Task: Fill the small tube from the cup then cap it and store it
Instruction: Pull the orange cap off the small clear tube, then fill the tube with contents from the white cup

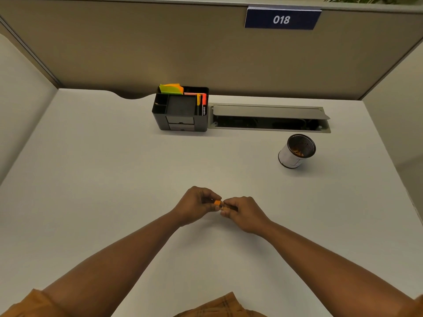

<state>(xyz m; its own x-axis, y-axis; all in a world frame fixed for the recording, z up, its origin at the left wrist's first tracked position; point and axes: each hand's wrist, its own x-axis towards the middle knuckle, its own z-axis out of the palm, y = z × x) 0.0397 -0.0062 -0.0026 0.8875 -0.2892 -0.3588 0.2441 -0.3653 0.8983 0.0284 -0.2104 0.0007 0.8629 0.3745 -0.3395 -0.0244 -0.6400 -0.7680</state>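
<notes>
Both hands meet over the middle of the white desk. My left hand [196, 205] pinches an orange cap [216, 203]. My right hand [243, 212] grips the small tube [226, 208], which lies nearly level with its mouth toward the cap. Cap and tube touch end to end; fingers hide most of the tube. The cup [296, 151], white with a dark mesh rim, stands at the right back of the desk with some orange bits inside it.
A black desk organiser [180, 110] with sticky notes and pens stands at the back centre. To its right lies an open cable tray [270, 117] set into the desk. Partition walls enclose the desk on three sides.
</notes>
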